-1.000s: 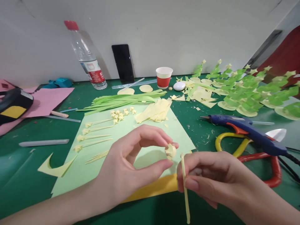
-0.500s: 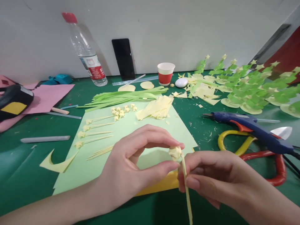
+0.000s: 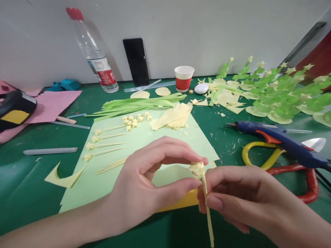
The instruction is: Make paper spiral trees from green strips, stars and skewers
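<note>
delta over the last second: star [image 3: 197, 169] and stem [image 3: 209, 217] had a gap between them, now the stem's top end meets the star's lower right side. the stem has barely shifted; the star did most of the travel, rightward. my read: parts go from apart to mated, so joining looks under way; can't tell if they're bonded.

left grip [image 3: 137, 182]: pinching the star, fingertips above, thumb below. right grip [image 3: 248, 193]: pinching the stem just below the star, thumb against it.

orientation: stem's long axis is steep, top end at the star, free end pointing down past the right grip and slightly right. star is chunky, no clear long axis; can't call where its points face.

for reference: four stemmed stars [image 3: 89, 146] sit left of and beyond the left grip, star ends left, stems running right. bare stems [image 3: 111, 166] lie just left of that grip.
</note>
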Demonstrator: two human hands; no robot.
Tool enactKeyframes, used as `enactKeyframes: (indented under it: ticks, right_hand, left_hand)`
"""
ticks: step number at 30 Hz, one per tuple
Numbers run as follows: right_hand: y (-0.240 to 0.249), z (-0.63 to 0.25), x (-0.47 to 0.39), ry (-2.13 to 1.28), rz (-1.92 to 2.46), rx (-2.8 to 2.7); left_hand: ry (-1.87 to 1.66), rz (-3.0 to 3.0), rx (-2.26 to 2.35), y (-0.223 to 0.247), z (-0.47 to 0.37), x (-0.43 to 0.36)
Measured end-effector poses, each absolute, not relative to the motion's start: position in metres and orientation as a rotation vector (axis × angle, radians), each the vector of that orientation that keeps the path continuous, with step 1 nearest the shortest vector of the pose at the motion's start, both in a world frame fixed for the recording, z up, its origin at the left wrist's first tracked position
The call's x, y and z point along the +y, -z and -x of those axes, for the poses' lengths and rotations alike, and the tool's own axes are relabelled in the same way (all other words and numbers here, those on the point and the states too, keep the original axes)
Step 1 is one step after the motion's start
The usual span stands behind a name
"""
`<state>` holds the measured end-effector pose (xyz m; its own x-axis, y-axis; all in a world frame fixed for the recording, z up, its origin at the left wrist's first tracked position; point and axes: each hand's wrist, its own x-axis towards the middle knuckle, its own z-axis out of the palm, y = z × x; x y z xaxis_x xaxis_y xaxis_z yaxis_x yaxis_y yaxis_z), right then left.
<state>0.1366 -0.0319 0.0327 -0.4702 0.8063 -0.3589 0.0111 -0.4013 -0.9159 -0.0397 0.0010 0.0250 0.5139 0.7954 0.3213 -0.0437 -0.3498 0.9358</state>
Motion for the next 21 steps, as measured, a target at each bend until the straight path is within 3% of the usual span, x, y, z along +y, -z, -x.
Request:
enactKeyframes:
  ticks: [21]
  right_hand:
    - [-0.0390, -0.1404, -0.0370, -1.609, 1.365, -1.551]
  left_hand:
    - [-1.007, -1.674, 0.640, -0.0250, 0.0405, 0.0000]
